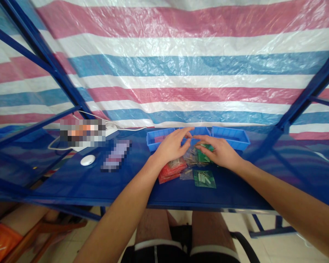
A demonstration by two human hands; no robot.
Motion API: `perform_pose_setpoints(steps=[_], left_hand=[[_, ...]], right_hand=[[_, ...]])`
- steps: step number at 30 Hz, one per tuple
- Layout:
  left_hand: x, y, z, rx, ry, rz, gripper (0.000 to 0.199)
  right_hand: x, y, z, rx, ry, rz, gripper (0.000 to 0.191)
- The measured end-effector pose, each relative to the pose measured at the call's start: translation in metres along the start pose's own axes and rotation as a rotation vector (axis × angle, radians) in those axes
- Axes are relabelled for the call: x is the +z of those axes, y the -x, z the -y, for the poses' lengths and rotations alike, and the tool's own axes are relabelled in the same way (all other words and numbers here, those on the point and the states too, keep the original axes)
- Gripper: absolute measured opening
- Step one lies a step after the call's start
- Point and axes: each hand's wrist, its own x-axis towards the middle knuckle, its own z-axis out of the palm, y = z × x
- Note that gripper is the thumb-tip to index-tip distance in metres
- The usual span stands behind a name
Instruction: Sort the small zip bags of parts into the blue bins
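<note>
My left hand [173, 145] is over a stack of small red plastic bags [172, 171], its fingers stretched out and the thumb apart. Opposite it, my right hand [220, 151] is held palm down by small green bags [206, 155], its thumb also apart from the fingers. Nothing shows clearly in either hand. Clear bags [190, 159] with small metal-looking pieces lie between the two. Nearer the front edge, a single green zip bag [205, 179] contains several pale, thin pieces. The hands partly cover the piles.
Blue plastic bins, including a right bin [230, 138], stand along the back of the blue table [98, 188]. On the left are a phone [116, 155], a white oval case [87, 160] and cables [126, 128]. Blue metal posts rise at both sides before a striped sheet. Another person's leg [22, 219] shows lower left.
</note>
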Motion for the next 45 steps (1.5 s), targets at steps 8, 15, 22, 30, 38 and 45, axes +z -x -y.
perform_pose_setpoints(steps=[8,15,22,30,38,45], left_hand=[[0.005,-0.001,-0.018,-0.148,0.211,0.058,0.077],[0.009,-0.006,-0.015,-0.192,0.354,-0.020,0.069],[0.011,-0.007,-0.006,-0.159,0.309,-0.141,0.052],[0.016,-0.006,-0.004,-0.141,0.379,-0.097,0.050],[0.020,-0.005,0.001,-0.145,0.415,-0.083,0.047],[0.012,-0.004,-0.013,0.092,0.066,-0.185,0.048]], right_hand=[[0.004,-0.001,-0.001,0.261,-0.474,-0.241,0.059],[0.009,-0.004,-0.001,0.300,-0.653,-0.245,0.054],[0.008,-0.008,-0.007,0.310,-0.736,-0.233,0.047],[0.011,-0.007,-0.011,0.335,-0.733,-0.211,0.043],[0.011,-0.008,-0.007,0.368,-0.779,-0.206,0.046],[0.008,-0.007,-0.010,0.373,-0.844,-0.285,0.050]])
